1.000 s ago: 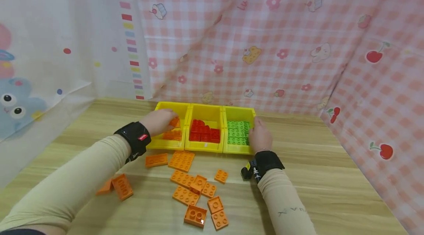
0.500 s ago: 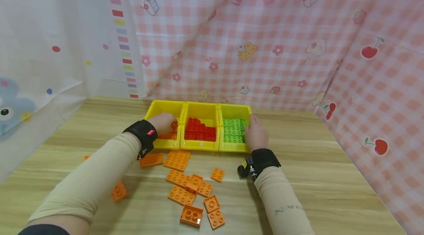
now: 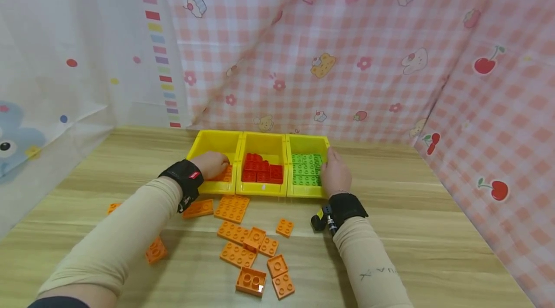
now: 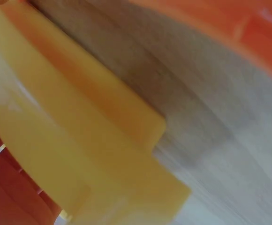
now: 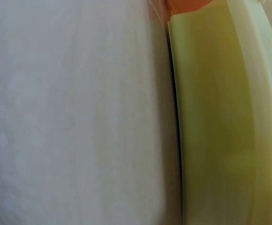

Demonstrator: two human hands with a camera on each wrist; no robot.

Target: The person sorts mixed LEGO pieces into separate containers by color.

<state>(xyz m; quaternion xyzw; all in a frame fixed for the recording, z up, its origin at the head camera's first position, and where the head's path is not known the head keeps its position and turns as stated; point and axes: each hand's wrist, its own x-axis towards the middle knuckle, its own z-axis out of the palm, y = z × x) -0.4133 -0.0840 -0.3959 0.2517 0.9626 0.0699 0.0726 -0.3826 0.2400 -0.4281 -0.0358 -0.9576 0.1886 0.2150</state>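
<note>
Three joined yellow bins (image 3: 263, 191) stand at the back of the table. My left hand (image 3: 211, 164) reaches into the left bin, its curled fingertips on an orange building brick (image 3: 227, 173) among those inside; the hand hides most of that bin. My right hand (image 3: 336, 173) grips the outer wall of the right bin, which holds green bricks (image 3: 306, 169) in neat rows. Red bricks (image 3: 262, 169) fill part of the middle bin. The left wrist view has the yellow front edge (image 4: 94, 145) close up; the right wrist view, the bin's outer side wall (image 5: 215, 117).
Loose orange bricks lie in front of the bins: a large square plate (image 3: 231, 208), a long plate (image 3: 198, 208), a small square one (image 3: 284, 227) and a thick brick (image 3: 251, 281). More lie under the left forearm (image 3: 112, 235). A patterned cloth (image 3: 277, 47) hangs behind the bins.
My left hand has moved right and lowered an orange brick into the left bin. My right hand keeps its grip on the right bin. The head view has shifted slightly.
</note>
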